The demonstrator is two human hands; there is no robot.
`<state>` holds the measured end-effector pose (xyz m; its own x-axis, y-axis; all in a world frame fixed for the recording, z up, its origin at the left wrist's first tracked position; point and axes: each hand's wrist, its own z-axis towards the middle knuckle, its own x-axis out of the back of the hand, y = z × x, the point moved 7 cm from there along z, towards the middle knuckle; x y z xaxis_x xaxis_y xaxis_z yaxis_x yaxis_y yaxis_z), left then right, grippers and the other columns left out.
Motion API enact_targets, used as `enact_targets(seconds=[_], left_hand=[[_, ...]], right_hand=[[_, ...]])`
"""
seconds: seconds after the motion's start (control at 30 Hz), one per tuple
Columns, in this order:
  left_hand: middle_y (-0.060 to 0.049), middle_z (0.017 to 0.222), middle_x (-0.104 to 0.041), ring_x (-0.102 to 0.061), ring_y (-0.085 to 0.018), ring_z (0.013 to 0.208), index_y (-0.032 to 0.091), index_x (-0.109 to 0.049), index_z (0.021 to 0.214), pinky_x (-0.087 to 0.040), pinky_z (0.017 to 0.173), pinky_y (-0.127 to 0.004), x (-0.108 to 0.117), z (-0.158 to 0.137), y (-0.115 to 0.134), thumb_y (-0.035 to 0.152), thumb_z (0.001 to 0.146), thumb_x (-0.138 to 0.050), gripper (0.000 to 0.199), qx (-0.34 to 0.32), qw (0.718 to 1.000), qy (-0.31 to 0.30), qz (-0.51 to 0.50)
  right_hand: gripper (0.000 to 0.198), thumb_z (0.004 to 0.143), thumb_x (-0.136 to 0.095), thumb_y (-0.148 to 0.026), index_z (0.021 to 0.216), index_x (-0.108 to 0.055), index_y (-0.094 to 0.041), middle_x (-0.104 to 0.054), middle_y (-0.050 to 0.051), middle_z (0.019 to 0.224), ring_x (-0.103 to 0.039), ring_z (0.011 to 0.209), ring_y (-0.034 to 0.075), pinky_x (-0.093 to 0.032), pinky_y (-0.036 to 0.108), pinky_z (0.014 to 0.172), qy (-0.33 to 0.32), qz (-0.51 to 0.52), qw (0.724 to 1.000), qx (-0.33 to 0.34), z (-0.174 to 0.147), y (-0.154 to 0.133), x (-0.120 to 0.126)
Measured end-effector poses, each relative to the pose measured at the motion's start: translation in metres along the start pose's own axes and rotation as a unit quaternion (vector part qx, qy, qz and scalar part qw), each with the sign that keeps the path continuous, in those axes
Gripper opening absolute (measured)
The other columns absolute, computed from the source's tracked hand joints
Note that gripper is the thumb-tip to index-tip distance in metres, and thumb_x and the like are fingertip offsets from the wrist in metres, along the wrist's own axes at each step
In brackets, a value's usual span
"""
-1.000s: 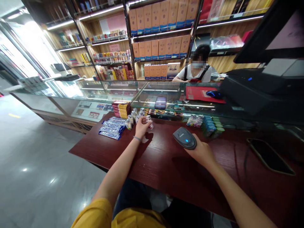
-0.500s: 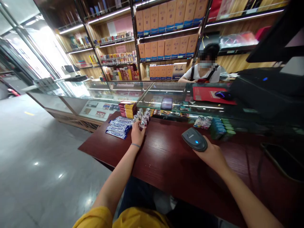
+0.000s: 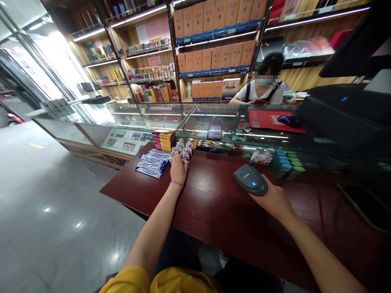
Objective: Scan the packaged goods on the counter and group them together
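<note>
On the dark red wooden counter, near the front of the glass case, small bottles stand upright in a tight cluster, with shiny, silvery caps and pale labels marked in darker colours; the print is too small to read. The left hand is at the near side of this cluster, fingers against the front bottles; I cannot tell whether they grip one or merely touch it.

The right hand is wrapped firmly around a scanner, holding it above the counter. Its head is dark grey, smooth and rounded at the corners, with a bright blue light on top and a small pale marking farther forward.

Just left of the bottles, blue and white packets lie overlapping, and behind them rises a stack of red and yellow packs. Beyond the scanner stand two similar bottles, beside blue and green packs.
</note>
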<state>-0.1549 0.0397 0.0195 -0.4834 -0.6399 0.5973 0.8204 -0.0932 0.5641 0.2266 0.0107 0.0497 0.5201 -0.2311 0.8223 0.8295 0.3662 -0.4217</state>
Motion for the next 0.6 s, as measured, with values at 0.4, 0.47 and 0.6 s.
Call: enact_targets(seconds=[0.4,0.47,0.6], left_hand=[[-0.020,0.147,-0.051,-0.045,-0.034,0.144,0.021,-0.044,0.146,-0.047,0.112,-0.051,0.004,-0.002,0.011,0.022,0.092,-0.065,0.058,0.000,1.000,-0.006,0.004],[-0.018,0.148,-0.051,-0.046,-0.033,0.144,0.023,-0.044,0.146,-0.046,0.114,-0.050,0.006,-0.002,0.013,0.021,0.092,-0.065,0.058,-0.011,1.000,0.000,0.004],[-0.016,0.147,-0.051,-0.047,-0.031,0.143,0.024,-0.046,0.147,-0.044,0.117,-0.048,0.008,-0.002,0.016,0.020,0.091,-0.064,0.058,-0.026,1.000,0.009,0.001]], right_hand=[[0.034,0.079,-0.062,-0.042,0.108,-0.058,-0.026,-0.078,0.006,0.081,-0.077,0.076,0.037,-0.048,0.035,0.058,0.005,0.009,1.000,0.006,0.000,-0.001,0.001],[0.034,0.078,-0.062,-0.041,0.109,-0.059,-0.026,-0.079,0.005,0.081,-0.077,0.075,0.036,-0.048,0.034,0.058,0.006,0.012,1.000,0.010,0.000,-0.001,0.002],[0.033,0.078,-0.064,-0.040,0.109,-0.059,-0.028,-0.078,0.004,0.079,-0.077,0.073,0.034,-0.047,0.034,0.057,0.014,0.009,1.000,0.009,-0.001,0.001,0.000]])
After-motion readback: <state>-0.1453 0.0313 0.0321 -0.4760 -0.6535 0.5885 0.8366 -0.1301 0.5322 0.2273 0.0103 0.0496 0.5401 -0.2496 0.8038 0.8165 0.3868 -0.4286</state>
